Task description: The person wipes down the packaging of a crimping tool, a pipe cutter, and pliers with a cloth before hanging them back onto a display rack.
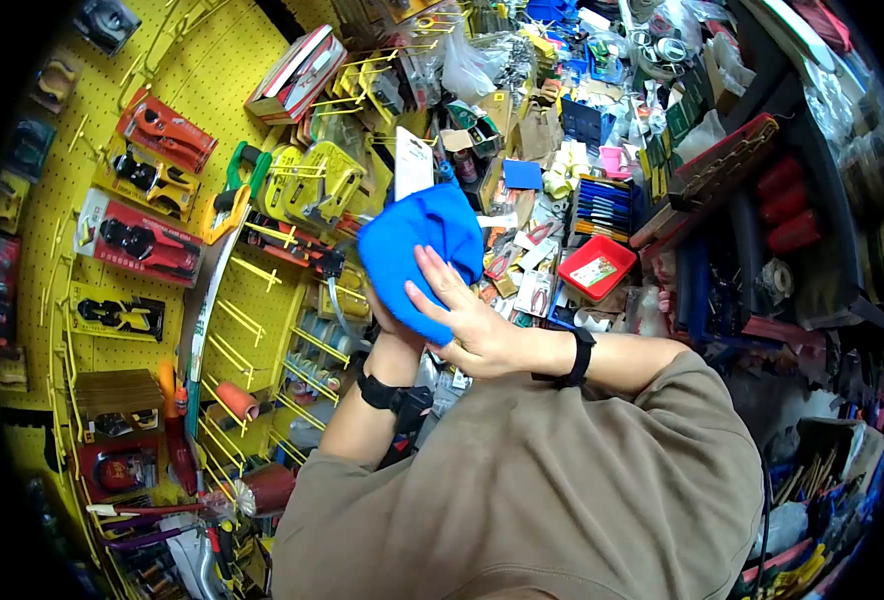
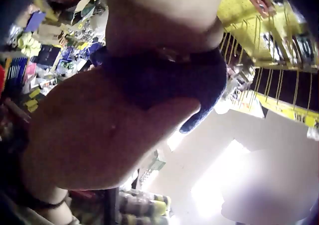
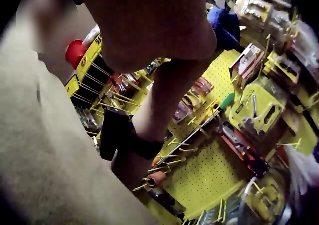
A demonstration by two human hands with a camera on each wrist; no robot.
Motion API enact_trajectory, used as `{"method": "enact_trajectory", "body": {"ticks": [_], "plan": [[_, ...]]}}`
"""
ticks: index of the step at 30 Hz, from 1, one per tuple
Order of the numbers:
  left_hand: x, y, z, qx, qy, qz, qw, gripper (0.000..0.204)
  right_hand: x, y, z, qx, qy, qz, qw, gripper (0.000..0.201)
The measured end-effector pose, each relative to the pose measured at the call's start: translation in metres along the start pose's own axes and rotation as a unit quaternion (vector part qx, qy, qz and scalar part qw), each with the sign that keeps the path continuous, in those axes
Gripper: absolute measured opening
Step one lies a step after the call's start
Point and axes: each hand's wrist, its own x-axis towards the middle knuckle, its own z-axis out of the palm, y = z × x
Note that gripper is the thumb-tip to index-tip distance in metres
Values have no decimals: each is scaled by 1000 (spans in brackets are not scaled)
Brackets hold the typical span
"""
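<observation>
Gripping blue cloth point(image 1: 397, 238) in right hand point(image 1: 467, 322)
Cannot tell hold of left hand point(image 1: 386, 320), partly hidden behind.

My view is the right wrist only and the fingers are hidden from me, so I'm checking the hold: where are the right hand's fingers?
Observer: In the head view, the right hand lays its fingers on the blue cloth.
Operator: And its thumb?
Observer: The left wrist view shows the thumb lying against the blue cloth.
Operator: Any tray around?
Observer: Yes, a red tray, right of the blue cloth in the head view.
</observation>
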Motion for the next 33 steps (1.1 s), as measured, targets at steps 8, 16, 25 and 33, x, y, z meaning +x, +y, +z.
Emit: {"method": "enact_trajectory", "body": {"ticks": [8, 16, 25, 33], "plan": [[21, 9, 103, 461, 121, 155, 865, 83, 33, -6, 37, 355, 267, 117, 888, 82], [39, 60, 98, 159, 48, 75, 983, 95, 26, 2, 9, 471, 68, 212, 853, 58], [27, 45, 103, 305, 108, 5, 946, 102, 69, -20, -81, -30, 168, 37, 985, 48], [22, 18, 115, 299, 276, -17, 913, 90, 85, -20, -28, -56, -36, -11, 998, 49]]}}
